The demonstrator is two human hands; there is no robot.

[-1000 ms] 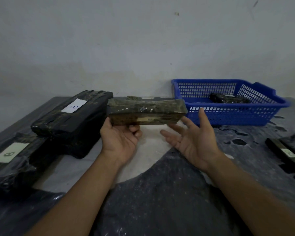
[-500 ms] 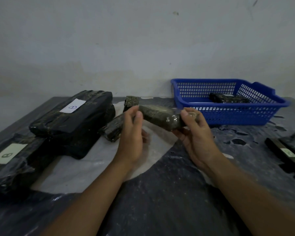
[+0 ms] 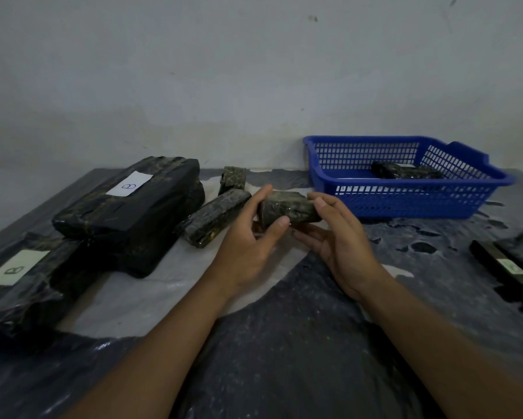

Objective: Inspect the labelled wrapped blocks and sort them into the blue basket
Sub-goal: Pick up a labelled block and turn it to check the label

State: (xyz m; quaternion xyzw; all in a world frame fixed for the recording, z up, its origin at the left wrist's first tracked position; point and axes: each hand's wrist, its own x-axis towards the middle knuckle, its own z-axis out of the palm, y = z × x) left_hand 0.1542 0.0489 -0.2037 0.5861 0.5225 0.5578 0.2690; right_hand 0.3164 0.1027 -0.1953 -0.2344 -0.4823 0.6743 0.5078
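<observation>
Head view, nearest first: two bare forearms reach in from the near edge over a table (image 3: 284, 343) covered in dark, crinkled plastic sheeting, with a paler patch showing in the middle. At near left lies a big black-wrapped bundle with a pale label (image 3: 15, 267) marked B. At the right edge sit dark flat bars (image 3: 507, 267), one with a small label whose marking is too small to read. In the middle, both hands hold one small wrapped block (image 3: 287, 207) just above the table: the left hand (image 3: 248, 234) pinches its near-left end between thumb and fingers, and the right hand (image 3: 341, 237) cups its right side, fingers underneath and thumb on top. Just left of it a second small wrapped block (image 3: 214, 217) lies slanted on the pale patch, and a third small wrapped piece (image 3: 233, 179) stands behind that. Further left rests another large black bundle with a white B label (image 3: 129, 184). At far right, against the wall (image 3: 254, 71), stands the blue basket (image 3: 405, 198), with one dark wrapped block (image 3: 405, 170) already inside.
</observation>
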